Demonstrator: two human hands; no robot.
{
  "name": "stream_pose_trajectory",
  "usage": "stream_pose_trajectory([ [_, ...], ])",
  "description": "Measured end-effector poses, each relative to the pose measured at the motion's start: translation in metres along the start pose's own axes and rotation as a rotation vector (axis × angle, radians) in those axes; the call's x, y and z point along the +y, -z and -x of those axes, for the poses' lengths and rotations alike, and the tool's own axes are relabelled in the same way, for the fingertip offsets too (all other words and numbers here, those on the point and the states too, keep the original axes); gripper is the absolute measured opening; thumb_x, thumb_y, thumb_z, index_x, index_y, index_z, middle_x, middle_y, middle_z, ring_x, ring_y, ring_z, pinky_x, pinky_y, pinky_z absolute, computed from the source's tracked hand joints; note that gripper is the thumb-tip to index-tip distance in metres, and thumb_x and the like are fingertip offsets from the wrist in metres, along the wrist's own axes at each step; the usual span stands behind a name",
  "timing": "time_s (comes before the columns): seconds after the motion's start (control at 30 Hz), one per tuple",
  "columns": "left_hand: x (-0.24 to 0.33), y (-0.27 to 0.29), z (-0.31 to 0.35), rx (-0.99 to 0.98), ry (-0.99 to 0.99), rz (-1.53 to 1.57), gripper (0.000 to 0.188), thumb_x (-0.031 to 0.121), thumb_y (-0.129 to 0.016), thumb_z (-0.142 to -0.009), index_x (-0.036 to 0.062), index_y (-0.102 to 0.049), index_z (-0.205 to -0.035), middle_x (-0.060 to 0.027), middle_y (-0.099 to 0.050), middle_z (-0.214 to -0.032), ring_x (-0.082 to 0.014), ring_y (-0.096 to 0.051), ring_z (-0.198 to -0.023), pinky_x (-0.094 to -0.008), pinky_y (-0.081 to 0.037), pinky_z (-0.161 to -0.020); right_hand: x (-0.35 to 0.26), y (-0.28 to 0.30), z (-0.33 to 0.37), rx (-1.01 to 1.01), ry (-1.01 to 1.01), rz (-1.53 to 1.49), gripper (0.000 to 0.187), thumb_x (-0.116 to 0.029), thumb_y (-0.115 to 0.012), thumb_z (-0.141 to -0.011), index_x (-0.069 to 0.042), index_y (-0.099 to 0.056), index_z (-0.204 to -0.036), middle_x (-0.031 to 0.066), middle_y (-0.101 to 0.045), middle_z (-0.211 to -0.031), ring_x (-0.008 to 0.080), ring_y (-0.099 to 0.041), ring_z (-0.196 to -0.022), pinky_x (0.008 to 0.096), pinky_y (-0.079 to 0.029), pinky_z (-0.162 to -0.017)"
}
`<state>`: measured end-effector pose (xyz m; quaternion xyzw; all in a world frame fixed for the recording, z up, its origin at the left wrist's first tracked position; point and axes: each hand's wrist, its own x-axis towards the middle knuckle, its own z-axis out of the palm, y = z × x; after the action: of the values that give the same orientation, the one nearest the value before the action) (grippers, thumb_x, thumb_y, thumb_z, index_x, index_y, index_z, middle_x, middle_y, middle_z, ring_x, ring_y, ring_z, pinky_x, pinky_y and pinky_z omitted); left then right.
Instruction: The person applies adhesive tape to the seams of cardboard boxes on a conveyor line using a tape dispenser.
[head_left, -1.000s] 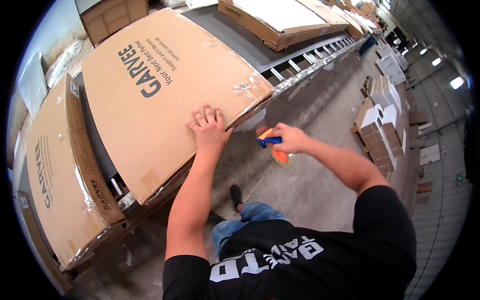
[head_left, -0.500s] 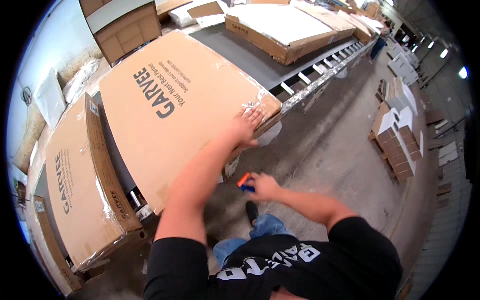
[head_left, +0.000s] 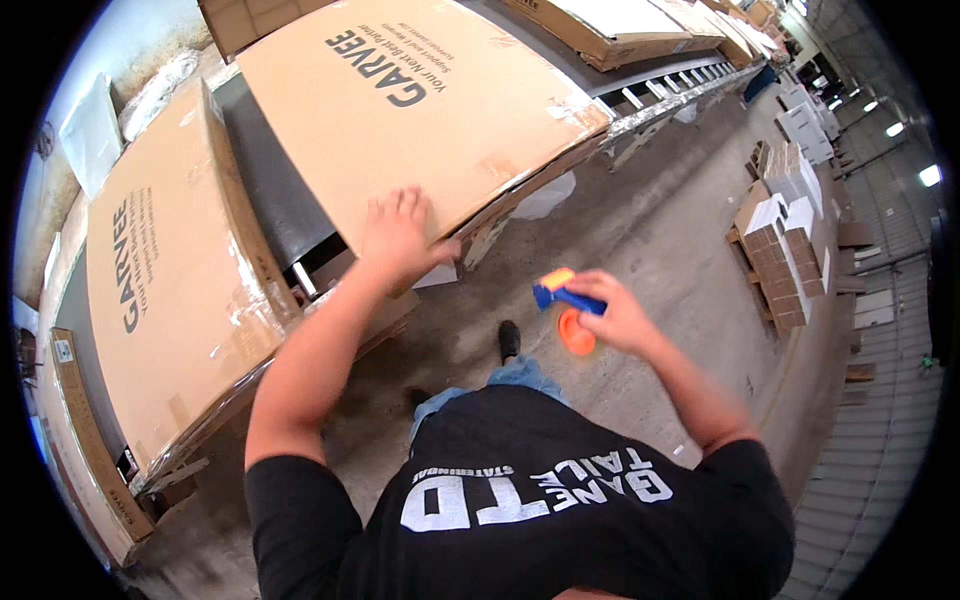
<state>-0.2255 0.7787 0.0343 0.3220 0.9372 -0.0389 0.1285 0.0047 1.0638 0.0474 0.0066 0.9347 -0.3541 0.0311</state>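
Blue-and-orange tool (head_left: 562, 300) half hidden in right hand (head_left: 620, 318), shape unclear.

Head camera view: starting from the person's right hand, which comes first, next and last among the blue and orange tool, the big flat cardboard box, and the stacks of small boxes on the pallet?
From the right hand:
1. Blue and orange tool: held in that hand.
2. Big flat cardboard box: up and to the left, under the left hand.
3. Stacks of small boxes on the pallet: off to the right across the concrete floor.
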Motion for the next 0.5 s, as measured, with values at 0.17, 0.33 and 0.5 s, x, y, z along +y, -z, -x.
stream_pose_trajectory([
  [0.17, -0.028, -0.075, 0.061, 0.374, 0.197, 0.001, 0.106, 0.061, -0.074, -0.078, 0.0063, -0.028, -0.156, -0.0139, -0.026, -0.163, -0.0328, -0.023, -0.152, -0.0593, -0.021, -0.120, -0.081, 0.025, -0.114, -0.081, 0.277, 0.367, 0.051, -0.033, -0.068, -0.076, -0.010, -0.069, -0.121, 0.0139, -0.063, -0.123, 0.0316, -0.064, -0.113, 0.0393, -0.051, -0.099],
  [0.33, -0.021, -0.082, 0.057, 0.571, 0.242, 0.257, 0.094, 0.060, -0.071, -0.082, 0.0058, -0.038, -0.151, -0.0155, -0.033, -0.160, -0.0341, -0.027, -0.150, -0.0600, -0.023, -0.118, -0.162, 0.047, -0.203, -0.048, 0.288, 0.526, 0.048, -0.037, -0.067, -0.079, -0.008, -0.072, -0.117, 0.0149, -0.065, -0.121, 0.0329, -0.065, -0.109, 0.0384, -0.051, -0.097],
  [0.5, -0.017, -0.094, 0.049, 0.656, 0.225, 0.240, 0.090, 0.063, -0.065, -0.084, 0.0049, -0.043, -0.148, -0.0161, -0.039, -0.156, -0.0359, -0.032, -0.147, -0.0572, -0.028, -0.116, -0.056, 0.003, -0.231, -0.160, 0.217, 0.516, 0.047, -0.045, -0.069, -0.078, -0.020, -0.074, -0.118, 0.0161, -0.064, -0.116, 0.0322, -0.064, -0.107, 0.0410, -0.051, -0.093],
])
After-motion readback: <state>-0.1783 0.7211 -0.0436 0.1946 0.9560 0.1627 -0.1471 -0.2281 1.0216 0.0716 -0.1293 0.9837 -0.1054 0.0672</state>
